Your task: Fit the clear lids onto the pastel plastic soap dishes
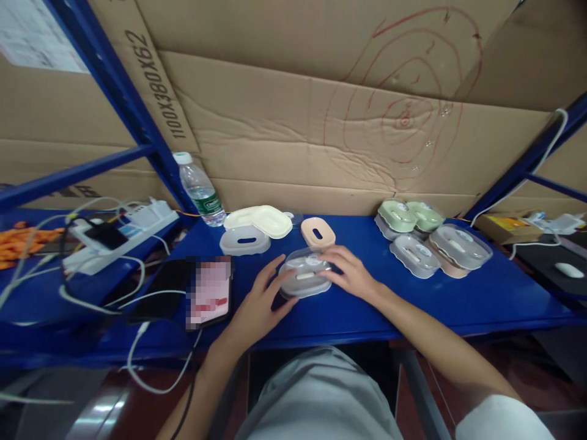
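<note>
An oval box with a clear lid [306, 282] sits on the blue table in front of me, with a small pale bar visible in its top. My left hand [261, 302] holds its left side, thumb at the near edge and fingers along the far one. At the right end, my right hand [349, 274] grips the rim between thumb and fingers. Just behind lies a peach oval piece with a slot [318, 232]. Farther left are a grey slotted piece [244, 241] and cream oval pieces [271, 222], partly overlapping.
Several lidded boxes [415, 255] are grouped at the back right, some stacked. A water bottle [202, 192] leans at the back left. Near my left arm lie a phone [211, 290] and cables, beside a power strip [110, 244]. Cardboard [275, 122] walls off the back.
</note>
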A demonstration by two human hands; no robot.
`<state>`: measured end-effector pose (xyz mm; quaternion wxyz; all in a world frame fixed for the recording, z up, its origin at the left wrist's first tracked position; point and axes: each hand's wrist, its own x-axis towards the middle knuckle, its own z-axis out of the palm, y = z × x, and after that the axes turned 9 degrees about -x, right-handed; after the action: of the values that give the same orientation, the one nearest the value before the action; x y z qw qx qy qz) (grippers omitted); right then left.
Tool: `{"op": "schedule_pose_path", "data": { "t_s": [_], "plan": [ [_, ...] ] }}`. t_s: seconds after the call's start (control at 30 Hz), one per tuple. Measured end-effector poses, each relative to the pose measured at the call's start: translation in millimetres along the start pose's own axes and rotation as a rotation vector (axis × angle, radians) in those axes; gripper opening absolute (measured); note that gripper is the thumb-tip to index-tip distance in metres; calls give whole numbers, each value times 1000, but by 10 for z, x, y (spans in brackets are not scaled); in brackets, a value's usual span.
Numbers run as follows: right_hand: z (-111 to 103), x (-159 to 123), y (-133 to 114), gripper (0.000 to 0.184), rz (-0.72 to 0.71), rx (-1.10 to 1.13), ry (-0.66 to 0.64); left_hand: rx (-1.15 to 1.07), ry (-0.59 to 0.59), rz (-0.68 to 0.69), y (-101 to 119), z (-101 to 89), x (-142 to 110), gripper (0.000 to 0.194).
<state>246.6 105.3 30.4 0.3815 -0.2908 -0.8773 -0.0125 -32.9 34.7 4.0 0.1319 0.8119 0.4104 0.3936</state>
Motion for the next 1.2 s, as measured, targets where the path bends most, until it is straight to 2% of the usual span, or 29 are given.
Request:
{"op": "schedule_pose_path", "data": {
  "t_s": [0.13, 0.23, 0.37, 0.5, 0.67, 0.87, 1.0, 1.2],
  "plan": [
    [53, -31, -76, 35, -148, -4, -110, 6, 5, 86, -54, 9, 2, 41],
    [13, -19, -56, 42, -148, -3, -198, 15, -6, 84, -62, 13, 0, 41],
    [-33, 0, -35, 45, -134, -14, -250, 35, 16, 94, -48, 5, 3, 38],
    [-13, -13, -21, 45, -134, -44, -278, 23, 17, 126, -57, 6, 16, 29],
    [18, -36, 4, 51, -252, -147, -311, 15, 14, 107, -55, 14, 21, 27],
    [19, -29, -7, 48, -247, -170, -269, 17, -16, -34, -55, 20, 14, 41],
    [10, -26, -12, 49, -246, -193, -266, 19, -36, -42, -87, 30, 5, 43],
    [-1, -40, -3, 60, -252, -222, -330, 17, -26, -42, -87, 17, 3, 41]
  ]
}}
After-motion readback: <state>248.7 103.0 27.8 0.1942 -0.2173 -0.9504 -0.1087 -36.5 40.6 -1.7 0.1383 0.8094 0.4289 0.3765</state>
